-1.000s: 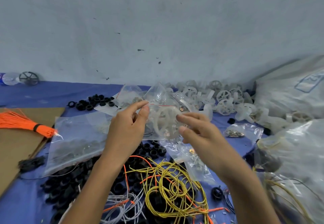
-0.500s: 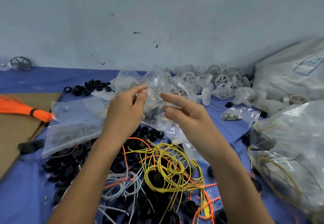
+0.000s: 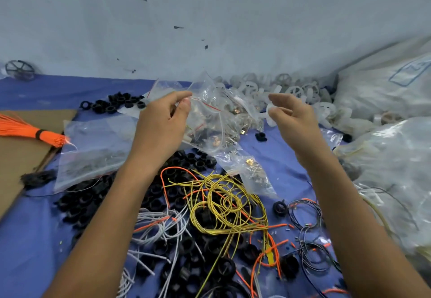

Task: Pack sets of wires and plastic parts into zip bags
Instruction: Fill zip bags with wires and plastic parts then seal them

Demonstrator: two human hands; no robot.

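My left hand [image 3: 161, 125] pinches the top edge of a small clear zip bag [image 3: 210, 120] that holds black and brass parts, raised above the table. To the right of the bag, my right hand [image 3: 291, 120] hovers apart from it with fingers loosely bent and nothing in them. Below the bag lies a tangle of yellow wires [image 3: 224, 206], with orange wires [image 3: 268, 251], grey wires [image 3: 158, 227] and dark wires [image 3: 307, 232] around it. Black plastic rings [image 3: 186, 248] are heaped under the wires. White plastic wheels [image 3: 286, 92] pile up against the wall.
A larger clear bag [image 3: 93, 148] lies at the left beside a cardboard sheet [image 3: 21, 153] with an orange wire bundle [image 3: 30, 132]. Big plastic sacks [image 3: 391, 157] fill the right side. Another small bag [image 3: 251, 176] lies near the yellow wires. A wall rises behind the blue table [image 3: 46, 90].
My right hand has let go of the zip bag and moved away to the right. My left hand still holds the bag, which now hangs from it alone.
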